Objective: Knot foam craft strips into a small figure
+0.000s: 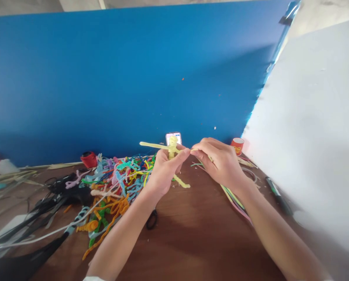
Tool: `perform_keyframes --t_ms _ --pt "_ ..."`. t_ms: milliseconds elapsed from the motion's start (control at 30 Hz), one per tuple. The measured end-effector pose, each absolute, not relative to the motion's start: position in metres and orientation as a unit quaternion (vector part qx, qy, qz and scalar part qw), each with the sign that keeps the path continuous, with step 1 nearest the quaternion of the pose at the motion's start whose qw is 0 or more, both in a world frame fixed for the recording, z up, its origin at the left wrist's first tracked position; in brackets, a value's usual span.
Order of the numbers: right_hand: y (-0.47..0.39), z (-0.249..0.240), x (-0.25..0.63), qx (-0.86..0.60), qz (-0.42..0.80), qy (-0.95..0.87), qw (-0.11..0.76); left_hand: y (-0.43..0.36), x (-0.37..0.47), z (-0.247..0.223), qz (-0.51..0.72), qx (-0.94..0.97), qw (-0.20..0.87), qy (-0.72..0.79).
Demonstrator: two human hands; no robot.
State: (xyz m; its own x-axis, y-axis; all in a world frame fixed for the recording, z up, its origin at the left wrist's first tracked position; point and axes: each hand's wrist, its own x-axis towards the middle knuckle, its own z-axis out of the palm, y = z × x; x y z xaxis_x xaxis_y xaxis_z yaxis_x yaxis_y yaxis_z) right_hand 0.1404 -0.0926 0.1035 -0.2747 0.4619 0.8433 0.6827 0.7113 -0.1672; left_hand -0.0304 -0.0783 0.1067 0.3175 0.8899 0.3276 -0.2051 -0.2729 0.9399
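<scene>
A pale yellow pipe-cleaner figure (172, 145) is pinched in my left hand (168, 166), just above the table. Its wound head points up, one straight arm sticks out to the left, and a leg shows below my fingers. My right hand (221, 160) pinches the end of the yellow strand that runs right from the figure; the fingertips of both hands nearly meet there. Part of the figure's body lies hidden behind my left thumb and fingers. Behind its head a phone (177, 136) with a lit screen leans near the blue partition.
A heap of coloured pipe cleaners (124, 175) covers the table's left side. Straight pipe cleaners (235, 203) lie under my right forearm. Black scissor handles (152, 219), a marker (275, 189), a red cup (238, 146), a red roll (89, 159) and a white cable (51, 233) are around.
</scene>
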Motion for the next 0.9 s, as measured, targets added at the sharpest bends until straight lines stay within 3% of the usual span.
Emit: perform_keyframes --t_ms 233,333,433,600,733,833,900 --pt "-0.095 0.104 0.127 -0.367 0.32 -0.693 0.532 -0.077 -0.033 0.101 0.552 0.728 0.262 0.309" --pt "-0.097 0.105 0.123 -0.343 0.395 -0.646 0.555 -0.079 -0.032 0.098 0.567 0.737 0.177 0.323" --pt "-0.096 0.105 0.125 -0.343 0.408 -0.641 0.552 -0.079 -0.031 0.098 0.575 0.729 0.206 0.31" --pt "-0.095 0.102 0.131 -0.375 0.288 -0.692 0.546 -0.074 -0.031 0.101 0.566 0.691 0.323 0.312" --pt "-0.094 0.1 0.136 -0.381 0.032 -0.741 0.552 -0.07 -0.031 0.101 0.56 0.627 0.445 0.307" --pt "-0.092 0.098 0.141 -0.334 -0.165 -0.791 0.486 -0.071 -0.032 0.102 0.542 0.606 0.499 0.3" --pt "-0.091 0.099 0.144 -0.306 -0.229 -0.81 0.445 -0.073 -0.033 0.103 0.532 0.605 0.514 0.293"
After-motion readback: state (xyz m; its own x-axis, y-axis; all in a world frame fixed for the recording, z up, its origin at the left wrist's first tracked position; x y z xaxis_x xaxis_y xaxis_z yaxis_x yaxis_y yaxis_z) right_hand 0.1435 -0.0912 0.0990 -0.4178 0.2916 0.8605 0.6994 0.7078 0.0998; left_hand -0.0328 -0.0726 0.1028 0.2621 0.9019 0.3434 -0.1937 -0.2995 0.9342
